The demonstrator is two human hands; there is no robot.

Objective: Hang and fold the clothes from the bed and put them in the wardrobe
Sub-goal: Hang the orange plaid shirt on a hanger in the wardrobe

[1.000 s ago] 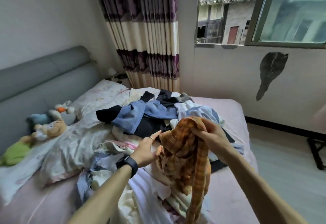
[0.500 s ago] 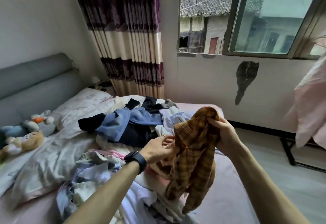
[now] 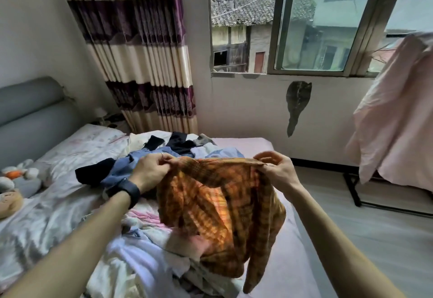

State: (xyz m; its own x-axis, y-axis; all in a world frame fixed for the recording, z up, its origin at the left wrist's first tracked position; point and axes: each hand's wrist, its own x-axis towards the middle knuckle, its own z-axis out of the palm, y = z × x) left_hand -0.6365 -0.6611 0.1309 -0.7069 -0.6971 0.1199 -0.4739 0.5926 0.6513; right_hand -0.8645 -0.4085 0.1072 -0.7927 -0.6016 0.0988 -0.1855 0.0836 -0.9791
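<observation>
An orange and brown plaid shirt hangs spread between my two hands above the bed. My left hand, with a black watch on the wrist, pinches its top edge on the left. My right hand pinches the top edge on the right. The shirt's lower part and one sleeve droop onto a pile of mixed clothes. More clothes, blue, black and white, lie heaped further back on the bed. No wardrobe is in view.
A grey headboard and stuffed toys are at the left, beside a crumpled pale quilt. A striped curtain and a window face me. A pink cloth hangs on a black rack at the right, over bare floor.
My hands have moved apart and pulled the bunched plaid shirt open along its top edge. The view has swung right, bringing in the pink cloth on the rack.
</observation>
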